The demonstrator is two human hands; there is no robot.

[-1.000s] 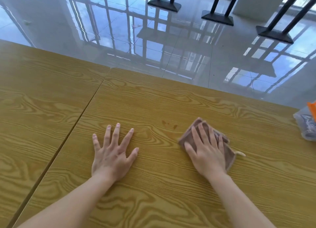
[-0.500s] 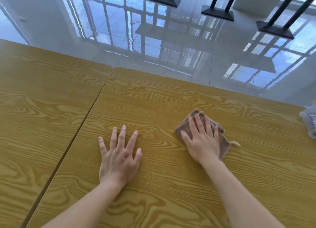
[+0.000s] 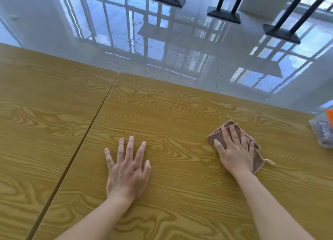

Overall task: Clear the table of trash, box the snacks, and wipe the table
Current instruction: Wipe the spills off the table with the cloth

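A folded brown cloth (image 3: 232,129) lies on the wood-grain table (image 3: 171,113), right of centre. My right hand (image 3: 234,151) presses flat on top of it, fingers spread, covering most of the cloth. My left hand (image 3: 126,166) rests palm down on the bare tabletop to the left, fingers apart, holding nothing. At the right edge of the view sits a clear plastic box (image 3: 322,131) with snack packets inside and an orange part.
A second wooden table (image 3: 45,122) adjoins on the left with a narrow dark seam between them. Beyond the far table edge is a glossy tiled floor (image 3: 126,32) with black table bases (image 3: 223,15) standing on it.
My right hand slid the cloth to the right over the table, past where two small dark spots showed earlier. My left hand stayed flat on the table.
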